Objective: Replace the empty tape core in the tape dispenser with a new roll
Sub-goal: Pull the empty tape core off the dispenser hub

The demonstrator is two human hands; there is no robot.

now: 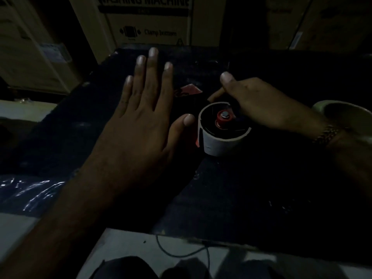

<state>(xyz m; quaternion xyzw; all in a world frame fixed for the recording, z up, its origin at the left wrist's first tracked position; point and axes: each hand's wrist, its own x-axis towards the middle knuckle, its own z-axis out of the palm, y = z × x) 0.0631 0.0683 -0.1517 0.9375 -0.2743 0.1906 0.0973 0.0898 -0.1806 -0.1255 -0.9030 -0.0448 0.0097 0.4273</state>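
Observation:
The scene is very dark. An empty pale cardboard tape core [221,140] sits on the red spindle [223,118] of a tape dispenser [189,90] lying on a black table. My left hand [141,109] lies flat with fingers spread, and its thumb touches the core's left side. My right hand [265,105] reaches in from the right, its fingers curled over the far right rim of the core. The dispenser's body is mostly lost in shadow. A pale roll [346,115], likely tape, shows at the right edge behind my right wrist.
The black table [261,198] ends at a near edge, below which lie a light floor and a thin cable [181,254]. Crinkled dark plastic [34,190] lies at the left. Large cardboard boxes [145,21] stand behind the table.

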